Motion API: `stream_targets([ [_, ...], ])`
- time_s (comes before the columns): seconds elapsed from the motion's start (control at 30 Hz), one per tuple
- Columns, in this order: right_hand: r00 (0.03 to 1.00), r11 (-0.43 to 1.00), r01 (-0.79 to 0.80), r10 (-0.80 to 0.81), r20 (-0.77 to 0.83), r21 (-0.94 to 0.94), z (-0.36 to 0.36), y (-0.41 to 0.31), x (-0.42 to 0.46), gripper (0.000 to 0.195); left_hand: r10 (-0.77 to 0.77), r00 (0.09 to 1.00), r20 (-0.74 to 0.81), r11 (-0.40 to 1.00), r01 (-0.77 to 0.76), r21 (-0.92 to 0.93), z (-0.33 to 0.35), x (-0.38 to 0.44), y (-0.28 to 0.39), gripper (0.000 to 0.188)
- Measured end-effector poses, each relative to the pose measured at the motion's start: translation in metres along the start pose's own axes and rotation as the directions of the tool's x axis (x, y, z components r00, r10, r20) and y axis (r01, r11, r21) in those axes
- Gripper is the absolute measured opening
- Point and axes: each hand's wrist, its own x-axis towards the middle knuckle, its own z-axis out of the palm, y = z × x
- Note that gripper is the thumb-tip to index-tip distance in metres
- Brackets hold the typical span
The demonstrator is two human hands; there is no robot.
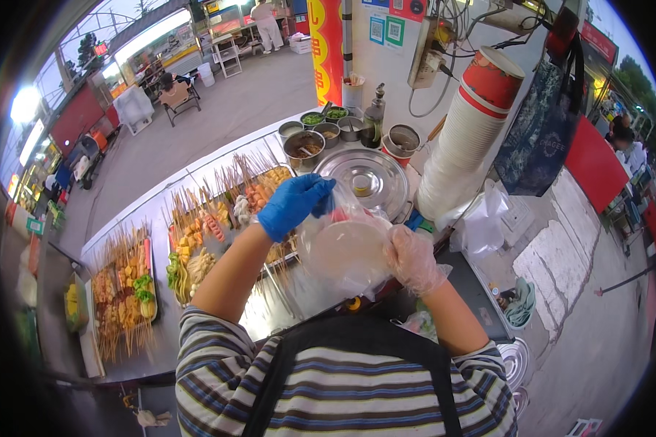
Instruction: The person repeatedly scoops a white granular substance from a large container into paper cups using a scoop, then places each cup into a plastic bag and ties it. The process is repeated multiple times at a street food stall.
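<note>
My left hand (295,205), in a blue disposable glove, pinches the upper edge of a clear plastic bag (347,276). In a clear thin plastic glove, my right hand (415,259) grips the right side of the same bag. A paper bowl (352,246) with a pale round base and some red on its side lies tilted within the bag's film. Just beyond the hands is a round metal lid (369,175) with a knob. Skewered food on metal trays (154,284) spreads out to the left of my hands.
A tall stack of paper bowls (470,131) leans at the right beside plastic bags (484,218). Metal condiment pots (304,150) and a glass bottle (372,125) stand behind the lid. A power strip (429,54) with cables hangs on the wall. Tongs (279,289) lie on the counter.
</note>
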Motion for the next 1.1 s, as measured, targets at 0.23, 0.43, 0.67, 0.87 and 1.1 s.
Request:
stream_targets([
  [0.23,0.987,0.99,-0.143,0.143,-0.071,-0.005,-0.008,-0.006,-0.001,0.013,0.045,0.998,-0.046,0.978,-0.053,-0.202,-0.019,0.013,-0.034,0.038],
  [0.43,0.971,0.968,-0.238,0.236,-0.035,-0.078,-0.004,0.0,0.002,0.015,0.594,0.76,0.264,0.618,-0.641,0.456,-0.005,-0.024,0.018,0.032],
  [0.67,0.991,0.992,0.13,-0.129,0.017,-0.001,-0.022,-0.016,0.013,0.017,0.027,0.882,0.47,0.898,-0.228,0.376,0.008,-0.014,0.0,0.074],
  [0.87,0.975,0.966,0.219,-0.223,0.016,0.134,-0.022,-0.004,0.016,0.018,-0.021,0.835,0.55,0.987,-0.071,0.145,-0.002,-0.004,-0.032,0.093],
  [1.1,0.873,0.981,-0.195,0.181,-0.453,0.017,0.001,0.006,0.041,0.053,0.457,0.877,-0.145,0.783,-0.32,0.533,0.042,-0.014,-0.018,0.094],
])
